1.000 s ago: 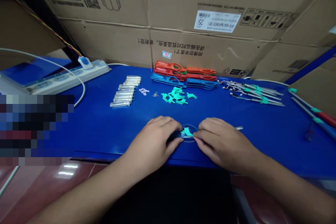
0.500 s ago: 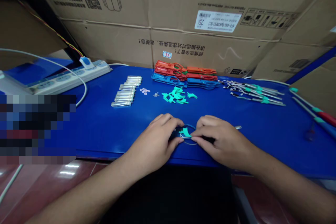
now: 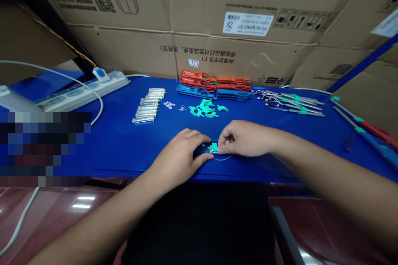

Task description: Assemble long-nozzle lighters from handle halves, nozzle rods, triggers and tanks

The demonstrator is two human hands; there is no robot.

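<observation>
Near the front edge of the blue table, a small blue shell (image 3: pixel 215 153) holds a turquoise piece (image 3: pixel 214 146) and thin white wires. From the left, my left hand (image 3: pixel 183 151) grips the shell between thumb and fingers. My right hand (image 3: pixel 238 138) is closed in a pinch at the right end of the turquoise piece; its fingertips hide what they touch. Behind the hands lie several loose turquoise pieces (image 3: pixel 205 108). Stacked orange, red and blue shells (image 3: pixel 199 85) rest farther back.
At the left are several clear tubes (image 3: pixel 147 107), small pink parts (image 3: pixel 168 105), tiny pins (image 3: pixel 182 108) and a power strip (image 3: pixel 83 91). Wired metal rods (image 3: pixel 298 103) lie right. Cardboard boxes (image 3: pixel 130 45) stand behind the table (image 3: pixel 118 145).
My right hand has shifted left and turned, with its fingers now pinched over the turquoise piece. My left hand still holds the shell. The camera view has moved slightly.
</observation>
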